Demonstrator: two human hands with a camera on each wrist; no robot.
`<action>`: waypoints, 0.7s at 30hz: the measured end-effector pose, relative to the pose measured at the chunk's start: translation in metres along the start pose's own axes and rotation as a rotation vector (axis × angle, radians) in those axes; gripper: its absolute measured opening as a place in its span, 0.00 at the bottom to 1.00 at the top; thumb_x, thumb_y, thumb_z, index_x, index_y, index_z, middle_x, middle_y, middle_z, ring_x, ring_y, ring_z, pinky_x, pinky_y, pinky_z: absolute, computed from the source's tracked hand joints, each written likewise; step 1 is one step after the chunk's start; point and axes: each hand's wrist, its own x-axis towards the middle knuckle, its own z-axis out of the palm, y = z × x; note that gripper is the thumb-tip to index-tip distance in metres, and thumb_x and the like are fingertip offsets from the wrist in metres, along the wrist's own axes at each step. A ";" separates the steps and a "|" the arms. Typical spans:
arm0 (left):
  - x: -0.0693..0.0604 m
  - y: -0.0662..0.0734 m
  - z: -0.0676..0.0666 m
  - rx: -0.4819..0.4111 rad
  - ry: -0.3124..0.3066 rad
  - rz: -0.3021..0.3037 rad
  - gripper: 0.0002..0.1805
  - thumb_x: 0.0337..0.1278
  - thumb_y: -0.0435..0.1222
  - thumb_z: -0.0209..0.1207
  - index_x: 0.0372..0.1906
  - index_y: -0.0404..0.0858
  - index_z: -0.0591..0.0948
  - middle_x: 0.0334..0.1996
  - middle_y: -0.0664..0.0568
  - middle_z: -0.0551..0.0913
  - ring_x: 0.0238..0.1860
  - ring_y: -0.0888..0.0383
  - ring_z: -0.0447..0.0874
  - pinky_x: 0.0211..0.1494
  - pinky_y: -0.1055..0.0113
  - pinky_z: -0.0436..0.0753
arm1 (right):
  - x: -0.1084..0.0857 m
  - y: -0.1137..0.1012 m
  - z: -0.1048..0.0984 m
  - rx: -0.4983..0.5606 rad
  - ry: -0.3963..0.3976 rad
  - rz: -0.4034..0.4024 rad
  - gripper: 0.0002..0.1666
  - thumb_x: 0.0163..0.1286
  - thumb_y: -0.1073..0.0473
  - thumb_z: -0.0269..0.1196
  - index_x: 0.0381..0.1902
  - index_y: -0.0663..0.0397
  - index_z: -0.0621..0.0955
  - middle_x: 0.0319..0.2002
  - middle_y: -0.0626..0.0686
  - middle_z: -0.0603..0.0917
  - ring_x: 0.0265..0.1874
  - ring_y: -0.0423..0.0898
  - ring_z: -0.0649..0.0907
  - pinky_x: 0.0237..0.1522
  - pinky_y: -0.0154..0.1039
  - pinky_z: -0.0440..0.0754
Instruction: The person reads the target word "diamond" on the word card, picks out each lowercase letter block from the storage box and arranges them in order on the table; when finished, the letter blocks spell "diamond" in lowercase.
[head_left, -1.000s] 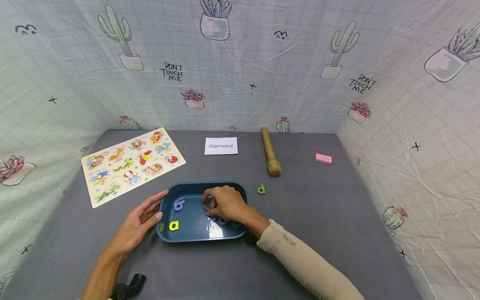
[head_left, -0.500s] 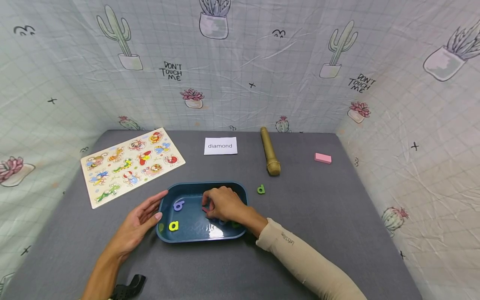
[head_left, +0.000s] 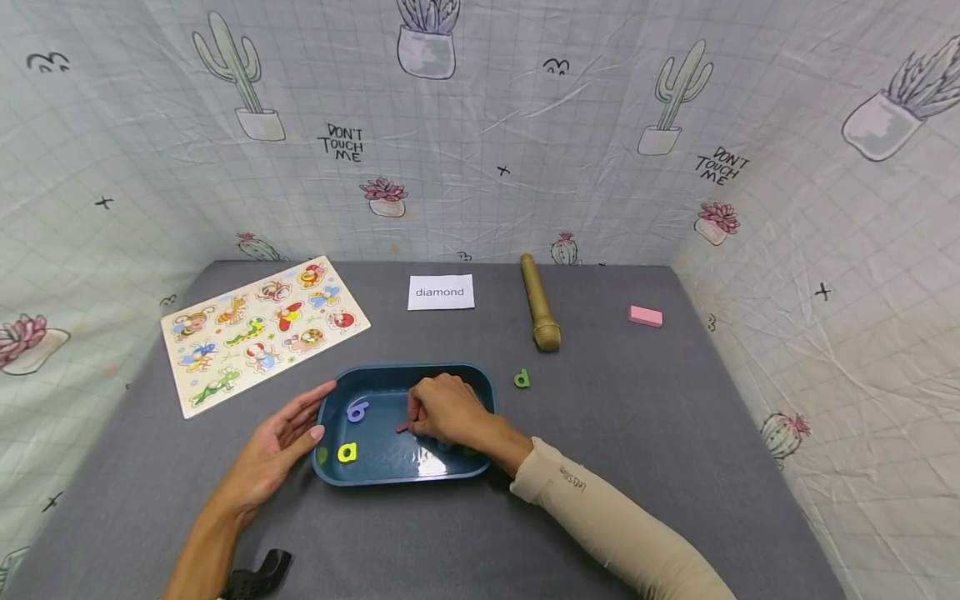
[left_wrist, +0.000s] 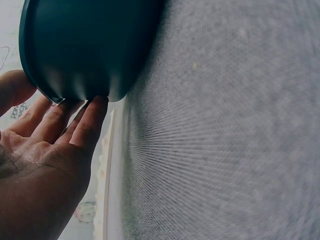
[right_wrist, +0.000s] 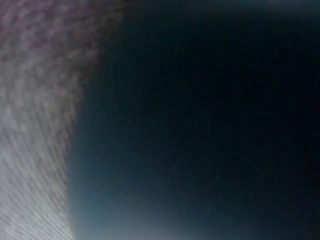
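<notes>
In the head view, a dark blue tray stands on the table. My left hand rests against its left end with fairly straight fingers. In the left wrist view, fingertips touch the tray's outer wall. Reaching inside the tray, my right hand pinches a small dark red piece, whose full shape is hidden. A purple letter and a yellow letter "a" lie in the tray's left part. Other pieces under my right hand are mostly covered. The right wrist view is dark and blurred.
A green letter lies right of the tray. Behind stand out a card reading "diamond", a gold microphone and a pink block. An insect puzzle board lies at back left. A black object sits by the left wrist.
My right hand has turned slightly within the tray, and the dark red piece has shifted a little left and toward me. My left hand stays at the tray's end.
</notes>
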 end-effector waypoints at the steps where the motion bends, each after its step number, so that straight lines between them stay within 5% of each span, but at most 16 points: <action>1: 0.000 0.000 0.000 -0.001 -0.001 -0.002 0.32 0.83 0.37 0.54 0.84 0.46 0.62 0.85 0.43 0.60 0.76 0.75 0.64 0.68 0.88 0.68 | 0.000 0.000 0.000 -0.003 0.000 -0.007 0.11 0.66 0.55 0.78 0.27 0.41 0.86 0.21 0.38 0.80 0.20 0.34 0.77 0.22 0.28 0.73; 21: 0.001 0.001 0.002 -0.015 -0.002 0.016 0.32 0.84 0.36 0.53 0.84 0.44 0.61 0.85 0.42 0.60 0.75 0.77 0.65 0.68 0.88 0.69 | -0.022 -0.003 -0.024 0.008 0.259 -0.018 0.07 0.66 0.52 0.78 0.31 0.43 0.89 0.27 0.41 0.88 0.26 0.33 0.81 0.30 0.28 0.75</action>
